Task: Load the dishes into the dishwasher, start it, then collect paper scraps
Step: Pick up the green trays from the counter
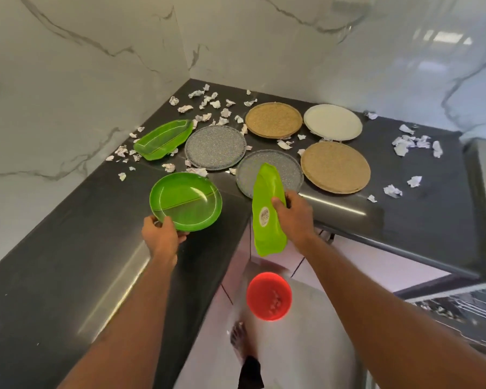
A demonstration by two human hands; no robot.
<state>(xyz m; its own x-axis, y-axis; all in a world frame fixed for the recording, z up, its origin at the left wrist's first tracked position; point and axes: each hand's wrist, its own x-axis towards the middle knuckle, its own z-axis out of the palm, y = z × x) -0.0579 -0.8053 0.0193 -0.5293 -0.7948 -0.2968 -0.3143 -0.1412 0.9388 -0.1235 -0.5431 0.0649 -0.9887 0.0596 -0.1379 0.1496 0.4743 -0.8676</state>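
Left grip [162, 233] pinches round green plate [185, 204]; right grip [293, 213] clasps leaf dish [267, 209].

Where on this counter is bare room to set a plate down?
Bare counter on the near left, below the round green plate. Another patch near the right edge, between the tan mat and loose paper scraps. The back corner is crowded with scraps and plates.

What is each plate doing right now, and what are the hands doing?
Round green plate: on the counter, gripped at its rim by the left hand.
Long green plate: lifted, tilted on edge, in the right hand.
Other plates: lying flat.
Paper scraps: scattered, crumpled.
Red bowl: on the floor.
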